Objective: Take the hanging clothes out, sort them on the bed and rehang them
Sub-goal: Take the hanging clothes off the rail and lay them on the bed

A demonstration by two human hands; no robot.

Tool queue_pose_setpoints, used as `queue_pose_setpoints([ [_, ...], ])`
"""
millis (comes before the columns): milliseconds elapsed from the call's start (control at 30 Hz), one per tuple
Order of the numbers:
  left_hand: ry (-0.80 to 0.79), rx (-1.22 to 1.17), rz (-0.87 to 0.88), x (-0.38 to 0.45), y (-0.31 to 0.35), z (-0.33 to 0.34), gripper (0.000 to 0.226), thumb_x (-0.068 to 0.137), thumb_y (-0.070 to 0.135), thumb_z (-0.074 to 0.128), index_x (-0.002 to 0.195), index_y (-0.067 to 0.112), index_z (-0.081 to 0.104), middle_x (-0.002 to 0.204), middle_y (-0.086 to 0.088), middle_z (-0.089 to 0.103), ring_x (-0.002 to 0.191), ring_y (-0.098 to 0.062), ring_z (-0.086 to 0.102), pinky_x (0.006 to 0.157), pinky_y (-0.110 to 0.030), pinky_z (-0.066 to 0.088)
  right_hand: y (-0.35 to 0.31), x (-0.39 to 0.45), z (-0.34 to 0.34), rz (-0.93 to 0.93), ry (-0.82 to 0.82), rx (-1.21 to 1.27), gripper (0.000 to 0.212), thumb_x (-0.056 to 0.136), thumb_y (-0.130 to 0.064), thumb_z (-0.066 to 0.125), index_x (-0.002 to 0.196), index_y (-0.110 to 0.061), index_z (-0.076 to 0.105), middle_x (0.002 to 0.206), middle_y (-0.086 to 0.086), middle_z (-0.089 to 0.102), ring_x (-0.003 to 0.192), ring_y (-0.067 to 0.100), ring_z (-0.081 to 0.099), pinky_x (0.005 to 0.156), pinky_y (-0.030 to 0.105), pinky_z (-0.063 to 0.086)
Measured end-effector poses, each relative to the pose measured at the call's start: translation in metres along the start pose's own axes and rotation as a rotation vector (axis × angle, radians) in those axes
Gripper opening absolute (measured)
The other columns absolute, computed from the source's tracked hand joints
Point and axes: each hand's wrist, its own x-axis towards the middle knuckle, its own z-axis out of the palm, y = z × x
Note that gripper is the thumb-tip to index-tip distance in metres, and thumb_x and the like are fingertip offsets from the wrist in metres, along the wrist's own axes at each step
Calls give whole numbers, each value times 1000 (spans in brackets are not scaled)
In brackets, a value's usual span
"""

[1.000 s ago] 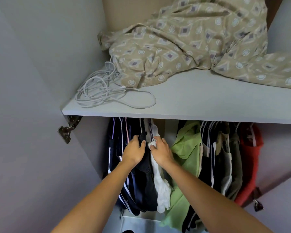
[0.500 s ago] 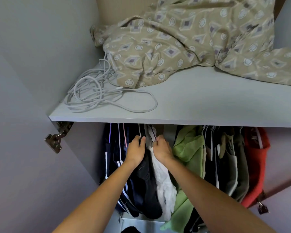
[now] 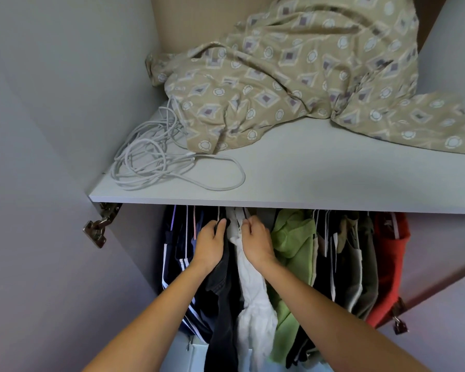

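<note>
Clothes hang in a row under the wardrobe shelf (image 3: 293, 189): navy striped garments (image 3: 177, 253) at the left, a black garment (image 3: 222, 304), a white garment (image 3: 253, 291), a green one (image 3: 293, 245), dark and grey ones, and a red one (image 3: 387, 253) at the right. My left hand (image 3: 211, 244) grips the top of the black garment, fingers curled round it. My right hand (image 3: 257, 240) pinches the top of the white garment just beside it. The rail and hanger hooks are hidden behind the shelf edge.
On the shelf lie a crumpled beige patterned bedcover (image 3: 293, 76) and a coil of white cable (image 3: 156, 162). Metal door hinges (image 3: 100, 224) sit at the left and lower right (image 3: 399, 318). Grey wardrobe walls close in on both sides.
Both hands have slid up the garments to just under the shelf edge. The view has tilted so the shelf sits lower in the picture.
</note>
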Motion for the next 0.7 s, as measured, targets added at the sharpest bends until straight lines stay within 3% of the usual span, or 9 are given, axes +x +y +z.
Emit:
queue_pose_setpoints([
  [100,-16,5,22,-1,11,-1,43,112,32,49,73,14,42,62,2,39,54,-6,34,55,-24,31,-6,-7,-9,-15,-1,8,33,109,-25,40,76,-20,40,72,1,52,69,22,51,68,42,44],
  [233,-5,-6,74,-13,24,5,42,112,29,49,75,10,44,61,3,39,56,-6,33,56,-26,31,-18,-10,-24,-37,10,6,23,110,-26,39,89,-19,47,80,1,56,74,21,54,69,35,41],
  [333,0,-40,87,-27,26,2,43,112,28,49,76,5,42,64,1,37,59,-8,31,57,-25,31,-16,-17,-32,-36,9,-20,28,109,-28,39,83,-19,46,75,2,57,72,26,58,66,41,45],
  [433,32,-72,35,-43,28,-5,42,111,26,50,72,13,39,63,3,36,58,-7,31,55,-22,32,-14,-29,-39,-33,5,-26,35,109,-29,42,75,-22,41,67,-1,51,62,20,50,62,43,44],
  [567,39,-88,10,-74,30,-9,46,110,28,52,70,14,37,59,7,32,57,-8,29,53,-22,29,-11,-55,-48,-40,-32,-8,40,109,-34,45,76,-11,44,65,-1,47,58,12,43,59,37,39],
  [700,34,-58,12,-129,32,-7,44,109,30,55,72,14,39,61,8,33,59,-8,31,56,-21,31,7,-102,-62,-40,-51,1,40,108,-32,48,76,-9,42,63,-2,45,57,12,42,60,46,42],
])
